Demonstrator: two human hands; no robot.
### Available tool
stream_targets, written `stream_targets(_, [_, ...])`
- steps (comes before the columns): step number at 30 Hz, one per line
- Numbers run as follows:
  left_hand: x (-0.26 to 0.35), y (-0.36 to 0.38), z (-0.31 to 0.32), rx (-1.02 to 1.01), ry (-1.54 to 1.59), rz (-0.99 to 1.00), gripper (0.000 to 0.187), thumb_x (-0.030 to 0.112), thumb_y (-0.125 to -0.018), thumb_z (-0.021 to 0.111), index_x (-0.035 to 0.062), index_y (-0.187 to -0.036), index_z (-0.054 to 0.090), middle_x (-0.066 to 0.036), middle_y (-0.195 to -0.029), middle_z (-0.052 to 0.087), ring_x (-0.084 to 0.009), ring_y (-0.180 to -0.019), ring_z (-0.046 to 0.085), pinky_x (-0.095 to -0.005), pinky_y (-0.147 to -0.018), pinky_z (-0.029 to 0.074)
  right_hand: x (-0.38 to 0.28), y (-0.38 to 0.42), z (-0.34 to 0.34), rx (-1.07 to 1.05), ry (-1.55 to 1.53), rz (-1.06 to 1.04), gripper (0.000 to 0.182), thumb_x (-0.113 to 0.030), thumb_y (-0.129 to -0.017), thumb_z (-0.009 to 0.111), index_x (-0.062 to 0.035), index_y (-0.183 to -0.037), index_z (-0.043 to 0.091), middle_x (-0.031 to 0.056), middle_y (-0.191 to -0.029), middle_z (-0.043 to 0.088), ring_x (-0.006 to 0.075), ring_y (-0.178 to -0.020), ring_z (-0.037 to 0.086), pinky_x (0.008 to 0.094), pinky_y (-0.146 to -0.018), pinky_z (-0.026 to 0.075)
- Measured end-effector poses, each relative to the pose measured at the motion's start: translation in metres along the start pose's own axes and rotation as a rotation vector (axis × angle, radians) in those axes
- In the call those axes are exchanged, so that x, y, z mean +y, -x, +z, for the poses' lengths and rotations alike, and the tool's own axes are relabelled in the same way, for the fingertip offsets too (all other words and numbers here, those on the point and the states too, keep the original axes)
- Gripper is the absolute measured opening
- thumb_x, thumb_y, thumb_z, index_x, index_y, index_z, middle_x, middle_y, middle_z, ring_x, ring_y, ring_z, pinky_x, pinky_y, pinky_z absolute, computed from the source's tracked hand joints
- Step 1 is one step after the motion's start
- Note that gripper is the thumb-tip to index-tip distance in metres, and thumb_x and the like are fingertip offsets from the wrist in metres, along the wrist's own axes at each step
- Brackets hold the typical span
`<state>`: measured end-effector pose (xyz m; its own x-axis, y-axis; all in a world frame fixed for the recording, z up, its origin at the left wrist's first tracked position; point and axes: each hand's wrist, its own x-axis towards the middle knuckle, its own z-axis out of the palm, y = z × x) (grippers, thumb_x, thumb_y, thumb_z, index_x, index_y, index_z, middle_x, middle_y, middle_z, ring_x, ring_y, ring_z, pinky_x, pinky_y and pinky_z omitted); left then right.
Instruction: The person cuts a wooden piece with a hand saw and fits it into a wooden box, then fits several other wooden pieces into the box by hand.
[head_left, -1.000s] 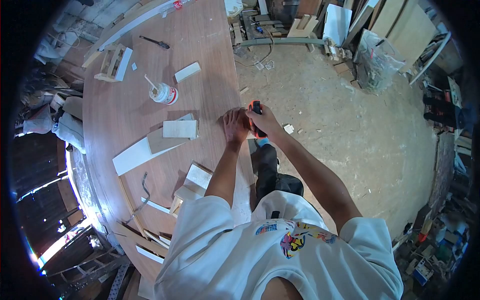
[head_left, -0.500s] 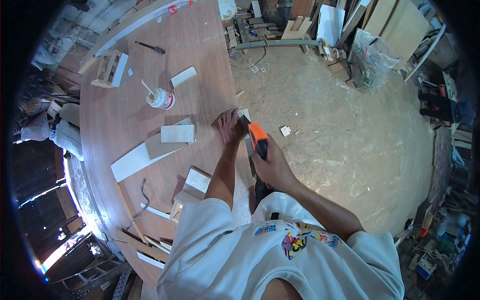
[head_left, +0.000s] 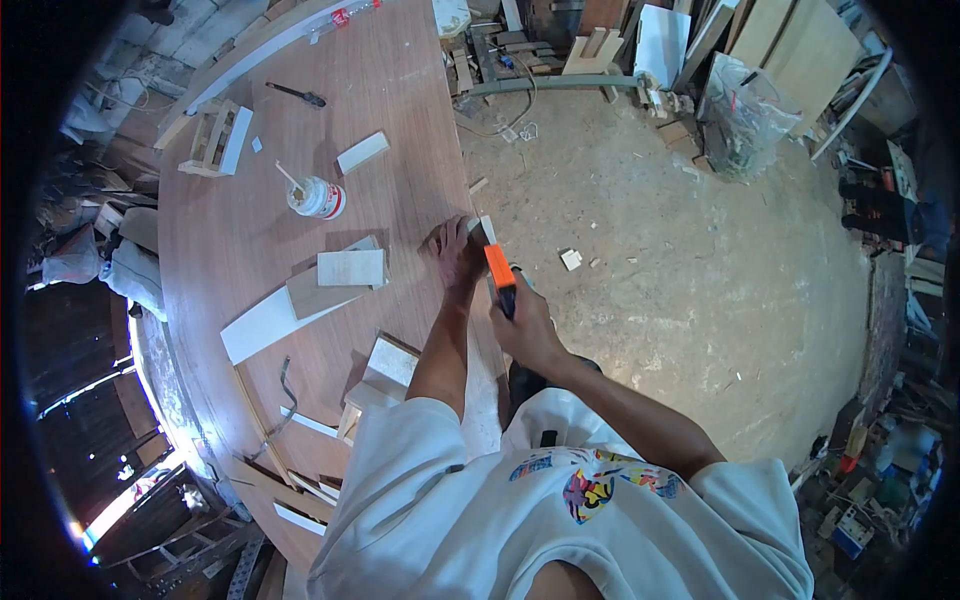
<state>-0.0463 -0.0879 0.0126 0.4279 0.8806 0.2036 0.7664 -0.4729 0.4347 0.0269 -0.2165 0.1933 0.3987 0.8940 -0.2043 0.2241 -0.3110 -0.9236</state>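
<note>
At the right edge of the table, my left hand (head_left: 459, 262) is pressed over a small piece of wood (head_left: 487, 230), with the fingers partly covering it. The wood's end sticks out toward the floor side. My right hand (head_left: 528, 328) is closed round the black and orange handle of a handsaw (head_left: 498, 266). Its blade points away from me and meets the wood right beside my left fingers. Most of the blade is hidden or seen edge-on.
On the table (head_left: 400, 90) stand an open glue jar (head_left: 322, 199) with a stick in it, a white block (head_left: 363, 152), stacked boards (head_left: 350, 268), a small wooden frame (head_left: 218, 140) and a dark slim tool (head_left: 296, 95). Wood offcuts (head_left: 570, 259) lie on the floor.
My right hand and the saw have shifted left and slightly toward me, and the saw now lines up more upright in view. My left hand stays on the wood.
</note>
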Motion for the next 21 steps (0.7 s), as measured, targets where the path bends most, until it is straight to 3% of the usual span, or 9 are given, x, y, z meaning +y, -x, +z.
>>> stream_targets(2, [0.001,-0.007,0.003,-0.058,-0.029,-0.042,0.041,0.031,-0.079,0.055,0.0134,-0.116,0.054,-0.003,-0.122,0.049,-0.021,-0.116,0.044,-0.0441,-0.099,0.028,-0.025,0.031,-0.016,-0.02,-0.087,0.073,0.034,0.0,-0.077,0.056,0.0023,-0.109,0.042,0.0238,-0.074,0.057,0.0413,-0.075,0.062,0.0417,-0.063,0.046])
stream_targets(6, [0.001,-0.007,0.003,-0.092,-0.038,-0.022,0.04,0.031,-0.08,0.053,0.0135,-0.116,0.054,-0.003,-0.123,0.048,-0.0206,-0.117,0.043,-0.0434,-0.1,0.027,-0.032,0.05,-0.018,0.018,-0.094,0.057,0.034,-0.001,-0.077,0.056,0.001,-0.108,0.042,0.0215,-0.072,0.056,0.0395,-0.074,0.062,0.0406,-0.062,0.046])
stream_targets(8, [-0.002,-0.008,0.003,-0.101,-0.056,0.041,0.04,0.029,-0.08,0.052,0.0139,-0.117,0.054,-0.003,-0.122,0.049,-0.0216,-0.118,0.042,-0.0431,-0.1,0.028,0.038,0.015,0.01,0.035,-0.038,0.042,0.024,-0.002,-0.078,0.054,0.0009,-0.101,0.047,0.0154,-0.074,0.053,0.0233,-0.066,0.056,0.0363,-0.062,0.044])
stream_targets(10, [0.002,-0.006,-0.004,-0.12,-0.054,0.035,0.039,0.027,-0.08,0.052,0.0142,-0.117,0.053,-0.003,-0.122,0.05,-0.022,-0.118,0.042,-0.0426,-0.099,0.028,0.056,-0.03,0.025,0.116,-0.067,-0.056,0.024,-0.003,-0.077,0.055,0.0015,-0.099,0.047,0.0169,-0.072,0.052,0.027,-0.065,0.056,0.037,-0.06,0.043])
stream_targets(12, [0.0,-0.015,-0.004,-0.126,-0.057,0.022,0.039,0.026,-0.08,0.052,0.0145,-0.117,0.053,-0.003,-0.121,0.05,-0.0224,-0.118,0.042,-0.0422,-0.099,0.029,0.056,-0.052,0.033,0.093,-0.032,-0.02,0.024,-0.003,-0.077,0.055,0.0016,-0.099,0.047,0.0175,-0.071,0.052,0.0289,-0.066,0.057,0.0372,-0.06,0.043])
stream_targets(14, [-0.001,-0.007,0.001,-0.085,-0.101,0.057,0.04,0.026,-0.079,0.053,0.014,-0.117,0.053,-0.004,-0.12,0.051,-0.0232,-0.118,0.042,-0.0429,-0.099,0.029,0.057,-0.036,0.036,0.08,0.006,0.063,0.024,-0.004,-0.077,0.055,0.0017,-0.099,0.046,0.0181,-0.071,0.051,0.0309,-0.067,0.058,0.0374,-0.06,0.044])
stream_targets(21, [0.001,-0.009,0.002,-0.071,0.044,-0.058,0.045,0.027,-0.075,0.056,0.0123,-0.118,0.052,-0.005,-0.119,0.051,-0.0242,-0.119,0.041,-0.0441,-0.103,0.025,-0.043,0.059,-0.021,-0.01,-0.101,0.098,0.03,-0.002,-0.079,0.053,0.0014,-0.107,0.045,0.0173,-0.077,0.054,0.0305,-0.073,0.06,0.035,-0.066,0.046])
